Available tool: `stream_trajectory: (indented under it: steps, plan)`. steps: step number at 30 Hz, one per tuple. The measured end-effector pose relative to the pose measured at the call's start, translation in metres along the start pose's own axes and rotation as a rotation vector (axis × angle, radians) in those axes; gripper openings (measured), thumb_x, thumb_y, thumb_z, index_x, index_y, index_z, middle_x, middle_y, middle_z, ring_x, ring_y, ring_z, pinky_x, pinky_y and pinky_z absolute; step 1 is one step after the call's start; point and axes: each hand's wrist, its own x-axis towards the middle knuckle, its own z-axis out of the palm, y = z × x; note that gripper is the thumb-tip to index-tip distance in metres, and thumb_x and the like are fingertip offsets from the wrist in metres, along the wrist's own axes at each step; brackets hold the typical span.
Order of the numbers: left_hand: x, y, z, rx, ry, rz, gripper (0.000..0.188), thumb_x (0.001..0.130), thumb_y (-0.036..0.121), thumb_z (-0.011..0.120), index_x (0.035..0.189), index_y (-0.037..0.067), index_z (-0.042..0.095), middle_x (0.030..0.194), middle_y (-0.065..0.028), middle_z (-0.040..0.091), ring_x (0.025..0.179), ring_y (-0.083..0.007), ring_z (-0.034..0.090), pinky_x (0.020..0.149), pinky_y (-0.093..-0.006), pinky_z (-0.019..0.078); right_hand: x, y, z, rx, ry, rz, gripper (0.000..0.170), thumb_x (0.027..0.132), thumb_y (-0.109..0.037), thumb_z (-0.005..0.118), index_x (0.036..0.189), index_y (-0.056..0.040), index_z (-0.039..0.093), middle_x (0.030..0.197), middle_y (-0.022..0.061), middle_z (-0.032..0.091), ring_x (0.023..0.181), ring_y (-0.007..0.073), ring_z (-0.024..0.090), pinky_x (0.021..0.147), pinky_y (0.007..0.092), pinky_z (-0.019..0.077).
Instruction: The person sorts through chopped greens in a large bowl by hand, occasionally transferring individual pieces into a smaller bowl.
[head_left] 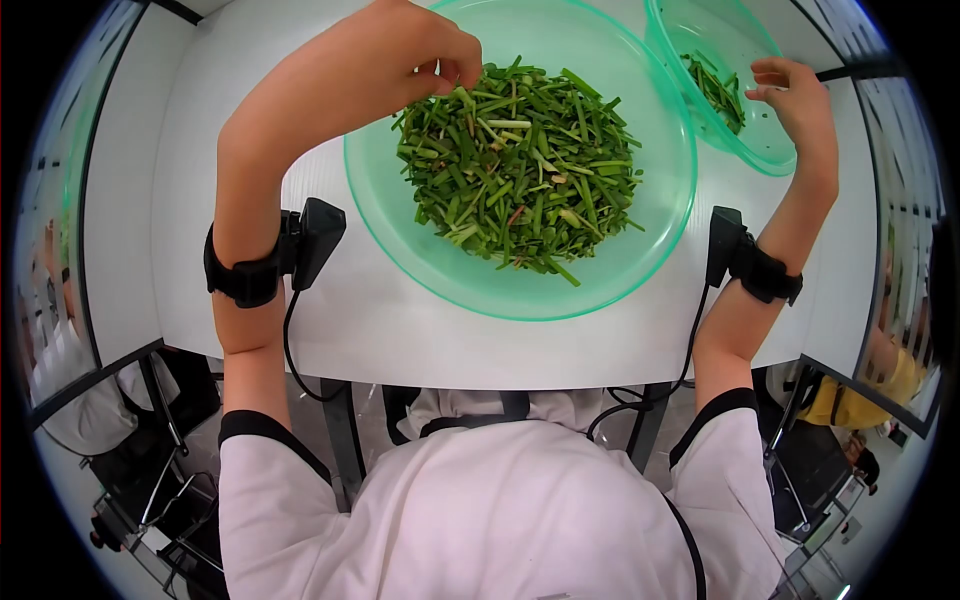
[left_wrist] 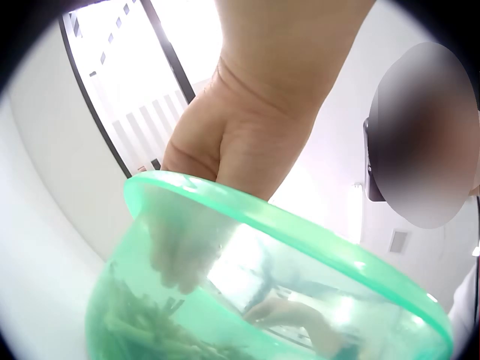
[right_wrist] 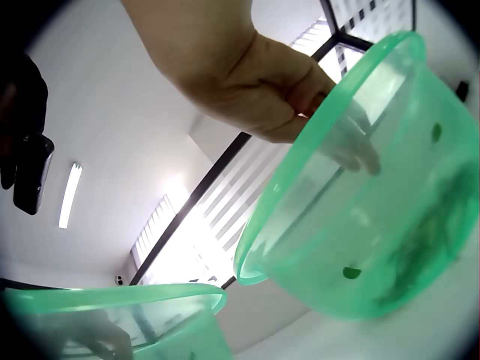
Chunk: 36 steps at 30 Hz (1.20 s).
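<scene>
- At eleven o'clock on the cut greens [head_left: 530,175] in the large bowl [head_left: 500,296], head view, reaching with curled fingers of left hand [head_left: 405,50]; cannot tell if pinching any; best lift few, lightly;
- at the small bowl's [head_left: 766,145] three o'clock, hovering with right hand [head_left: 803,105], with loose fingers, holding nothing;
- left wrist: at seven o'clock, blurred fingertips behind plastic;
- right wrist: at four o'clock, sparse greens [right_wrist: 427,244], smeared through plastic.

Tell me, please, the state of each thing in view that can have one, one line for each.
Large bowl, uncovered, partly filled
Greens in large bowl, cut, loosely heaped
Small bowl, uncovered, lightly filled
Greens in small bowl, cut, loosely clustered
Left grip, curled at the large heap's edge; pinching unclear
Right grip, loosely bent over small bowl, nothing visibly held
Left wrist camera, strapped on
Right wrist camera, strapped on
</scene>
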Motion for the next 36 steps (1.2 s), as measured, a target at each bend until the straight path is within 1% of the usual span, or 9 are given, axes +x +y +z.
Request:
stream_trajectory:
  steps: [6, 12, 15, 16, 19, 24, 32, 35, 36]
  plan:
    - [-0.001, 0.0, 0.001, 0.013, -0.114, 0.055, 0.01, 0.081, -0.001, 0.068, 0.09, 0.002, 0.067, 0.084, -0.0076, 0.066, 0.073, -0.0212, 0.064, 0.064, -0.0338, 0.0515, -0.001, -0.008, -0.003, 0.017, -0.121, 0.058, 0.021, 0.083, -0.02, 0.069, 0.089, 0.0004, 0.07, 0.082, 0.0079, 0.071, 0.074, 0.0156, 0.07, 0.078, 0.0297, 0.0523]
    - [-0.001, 0.002, 0.016, -0.087, -0.178, 0.051, 0.014, 0.076, 0.0, 0.072, 0.088, 0.001, 0.067, 0.089, -0.006, 0.062, 0.077, -0.0231, 0.064, 0.065, -0.0361, 0.051, -0.005, -0.019, -0.001, -0.009, -0.077, -0.014, 0.042, 0.086, -0.044, 0.064, 0.07, -0.0051, 0.067, 0.066, 0.0024, 0.066, 0.068, 0.0125, 0.067, 0.07, 0.0273, 0.0498]
    - [0.001, 0.004, 0.019, -0.037, -0.242, 0.032, 0.014, 0.075, 0.0, 0.073, 0.086, 0.001, 0.064, 0.091, -0.0057, 0.06, 0.079, -0.0249, 0.062, 0.067, -0.0372, 0.0498, -0.006, -0.025, -0.002, -0.024, -0.063, -0.096, 0.044, 0.087, -0.048, 0.062, 0.072, -0.0068, 0.067, 0.067, 0.0025, 0.065, 0.07, 0.0131, 0.067, 0.07, 0.0266, 0.0485]
    - [0.002, 0.006, 0.02, -0.022, -0.256, 0.019, 0.014, 0.075, 0.0, 0.073, 0.085, 0.001, 0.063, 0.091, -0.0058, 0.06, 0.079, -0.0254, 0.062, 0.068, -0.0375, 0.0493, -0.016, -0.038, -0.004, 0.058, -0.029, -0.089, 0.036, 0.086, -0.039, 0.066, 0.077, -0.0041, 0.068, 0.07, 0.0058, 0.067, 0.071, 0.0159, 0.068, 0.07, 0.0277, 0.0505]
    - [0.003, 0.007, 0.02, 0.024, -0.248, 0.038, 0.015, 0.074, 0.0, 0.073, 0.082, 0.001, 0.06, 0.089, -0.0064, 0.059, 0.078, -0.0263, 0.06, 0.069, -0.038, 0.0483, -0.011, -0.035, -0.01, 0.072, -0.125, -0.126, 0.046, 0.087, -0.051, 0.064, 0.089, -0.0054, 0.07, 0.081, 0.0005, 0.07, 0.077, 0.0098, 0.065, 0.071, 0.024, 0.0457]
    - [0.007, -0.002, 0.013, -0.15, -0.199, 0.092, 0.014, 0.077, 0.002, 0.073, 0.084, 0.002, 0.062, 0.081, -0.0075, 0.062, 0.072, -0.0198, 0.064, 0.064, -0.0304, 0.0509, -0.035, -0.063, -0.016, 0.239, -0.186, -0.349, 0.034, 0.091, -0.038, 0.066, 0.093, -0.0038, 0.07, 0.081, 0.0021, 0.068, 0.076, 0.0106, 0.064, 0.071, 0.0232, 0.0472]
    - [0.007, 0.005, 0.002, -0.415, -0.273, -0.136, 0.009, 0.087, 0.002, 0.066, 0.095, 0.001, 0.065, 0.077, -0.0046, 0.066, 0.07, -0.012, 0.065, 0.065, -0.0258, 0.0534, -0.065, -0.117, -0.004, 0.548, -0.488, -0.734, 0.017, 0.092, -0.012, 0.066, 0.095, 0.0049, 0.065, 0.086, 0.007, 0.067, 0.076, 0.0143, 0.064, 0.076, 0.0263, 0.0534]
    - [0.008, 0.002, 0.002, -0.522, -0.308, -0.141, 0.011, 0.09, 0.001, 0.063, 0.1, 0.0, 0.064, 0.082, -0.0042, 0.066, 0.074, -0.011, 0.064, 0.068, -0.0252, 0.054, -0.076, -0.13, 0.012, 0.625, -0.551, -0.734, 0.017, 0.092, -0.012, 0.066, 0.098, 0.0046, 0.064, 0.088, 0.0073, 0.067, 0.081, 0.016, 0.067, 0.078, 0.0274, 0.0546]
    - [0.008, 0.002, 0.003, -0.564, -0.31, -0.166, 0.011, 0.09, 0.001, 0.063, 0.101, -0.001, 0.064, 0.084, -0.0042, 0.066, 0.075, -0.011, 0.064, 0.069, -0.0252, 0.0542, -0.081, -0.138, 0.017, 0.702, -0.524, -0.67, 0.019, 0.082, -0.014, 0.072, 0.088, 0.0031, 0.067, 0.079, 0.0143, 0.07, 0.076, 0.024, 0.07, 0.073, 0.0314, 0.0549]
